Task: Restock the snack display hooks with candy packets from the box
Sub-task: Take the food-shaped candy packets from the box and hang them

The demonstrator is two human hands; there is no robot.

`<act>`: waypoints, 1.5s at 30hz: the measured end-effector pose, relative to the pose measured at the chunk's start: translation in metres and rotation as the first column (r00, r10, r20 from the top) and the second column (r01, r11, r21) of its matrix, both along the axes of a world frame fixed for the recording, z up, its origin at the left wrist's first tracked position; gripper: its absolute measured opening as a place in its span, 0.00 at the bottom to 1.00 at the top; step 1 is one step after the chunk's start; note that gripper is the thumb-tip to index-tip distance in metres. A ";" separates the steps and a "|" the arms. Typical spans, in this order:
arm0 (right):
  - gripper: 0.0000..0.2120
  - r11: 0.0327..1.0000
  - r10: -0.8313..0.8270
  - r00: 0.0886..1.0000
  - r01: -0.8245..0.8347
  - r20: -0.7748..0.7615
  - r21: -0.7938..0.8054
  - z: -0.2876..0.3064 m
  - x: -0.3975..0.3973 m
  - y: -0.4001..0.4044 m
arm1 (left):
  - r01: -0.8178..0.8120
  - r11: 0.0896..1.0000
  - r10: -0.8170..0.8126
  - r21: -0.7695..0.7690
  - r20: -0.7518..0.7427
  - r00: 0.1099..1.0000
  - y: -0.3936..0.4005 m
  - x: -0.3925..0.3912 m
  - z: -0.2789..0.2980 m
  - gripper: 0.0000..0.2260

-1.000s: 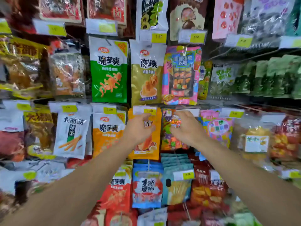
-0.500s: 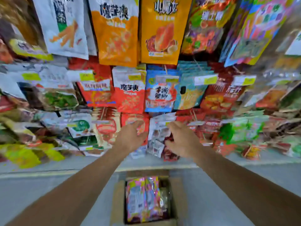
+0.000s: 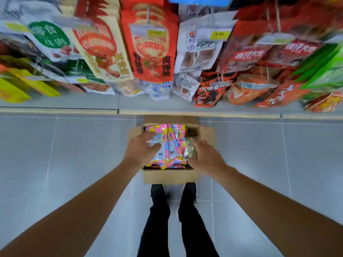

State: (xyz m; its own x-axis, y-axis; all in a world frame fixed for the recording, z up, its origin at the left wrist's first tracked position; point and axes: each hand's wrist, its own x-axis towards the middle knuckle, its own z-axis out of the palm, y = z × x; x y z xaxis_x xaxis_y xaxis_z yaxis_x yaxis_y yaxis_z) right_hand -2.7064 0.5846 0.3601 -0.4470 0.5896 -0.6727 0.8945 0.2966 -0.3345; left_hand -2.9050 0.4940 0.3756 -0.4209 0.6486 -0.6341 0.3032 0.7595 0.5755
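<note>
An open cardboard box (image 3: 206,133) sits on the floor below the display, filled with pink and yellow candy packets (image 3: 174,143). My left hand (image 3: 141,150) reaches over the left side of the box, its fingers lying on the top packets. My right hand (image 3: 204,154) hovers over the right side, its fingers beside a greenish packet (image 3: 191,151). Neither hand plainly holds a packet. The snack display (image 3: 152,49) hangs above, its lowest rows full of red, white and green bags.
A grey shelf base with a yellow edge strip (image 3: 185,111) runs across just behind the box. My legs and black shoes (image 3: 172,193) stand right in front of the box. Grey floor tiles (image 3: 65,154) spread on both sides.
My view has tipped down from the upper hooks to the floor. Both hands have dropped from the hanging packets to the open box.
</note>
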 end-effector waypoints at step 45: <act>0.09 0.988 0.068 0.824 0.021 -0.562 0.150 -0.309 -0.055 -0.072 | -0.701 0.672 0.710 -0.238 0.474 0.520 -0.013 0.021 -0.303 0.05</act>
State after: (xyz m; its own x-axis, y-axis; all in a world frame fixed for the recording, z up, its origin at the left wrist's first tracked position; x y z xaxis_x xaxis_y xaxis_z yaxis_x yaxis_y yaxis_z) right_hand -2.7610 0.5126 0.0513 -0.7369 0.6435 -0.2073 0.5540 0.3990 -0.7306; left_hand -2.8842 0.4809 0.0727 -0.3639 0.2692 -0.8917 -0.6555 0.6061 0.4505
